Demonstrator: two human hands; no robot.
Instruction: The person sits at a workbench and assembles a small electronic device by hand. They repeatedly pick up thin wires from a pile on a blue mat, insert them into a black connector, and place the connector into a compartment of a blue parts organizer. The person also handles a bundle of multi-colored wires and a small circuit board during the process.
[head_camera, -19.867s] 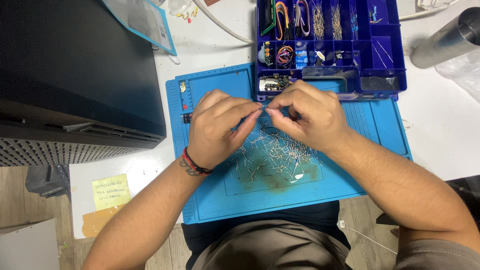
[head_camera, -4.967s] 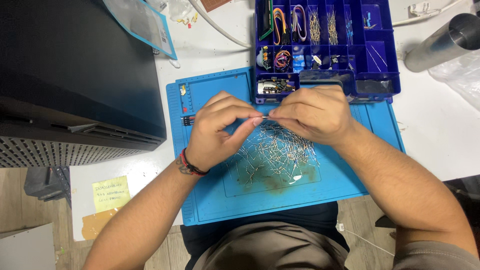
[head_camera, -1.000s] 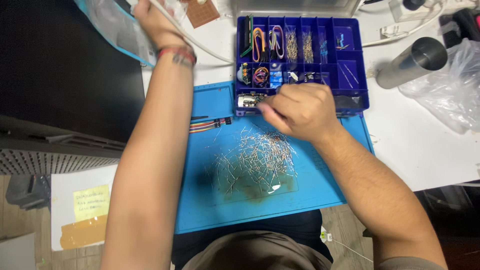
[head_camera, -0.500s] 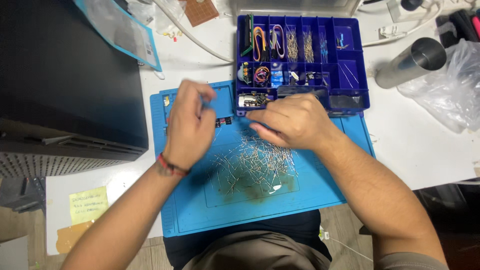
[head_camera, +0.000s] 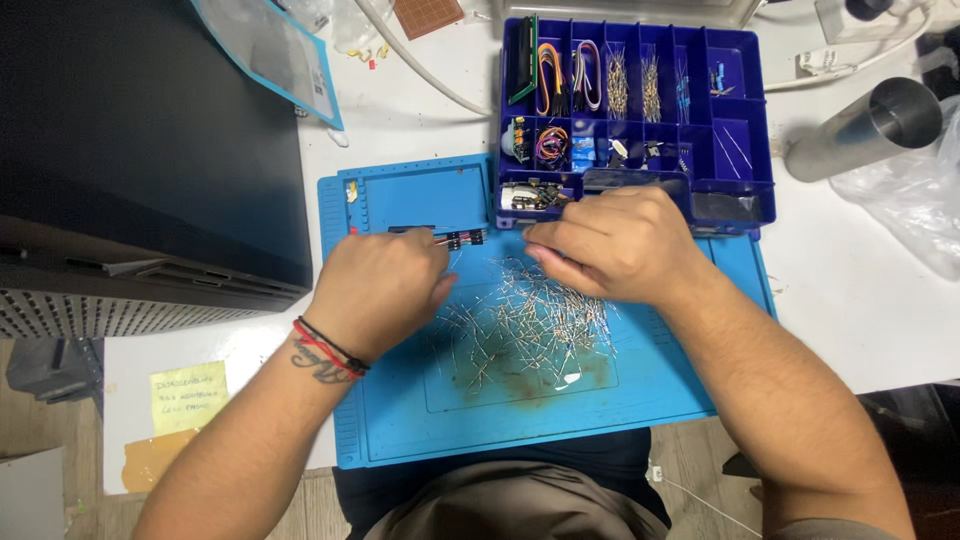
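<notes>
My left hand lies knuckles-up on the blue work mat, fingers curled down just below a short strip of coloured jumper wires. Whatever is under its fingers is hidden. My right hand hovers over the mat's upper middle with its fingertips pinched together toward the left, apparently on a thin metal-leaded component. A loose pile of small wire-leaded components is spread on the mat between and below both hands.
A dark blue compartment box with wires and small parts stands behind the mat. A black computer case fills the left. A metal cylinder and clear plastic bag lie right. Yellow note at the lower left.
My left hand, stretched to the far left of the desk a second ago, has come back down onto the mat beside the jumper wires. My right hand has stayed over the pile.
</notes>
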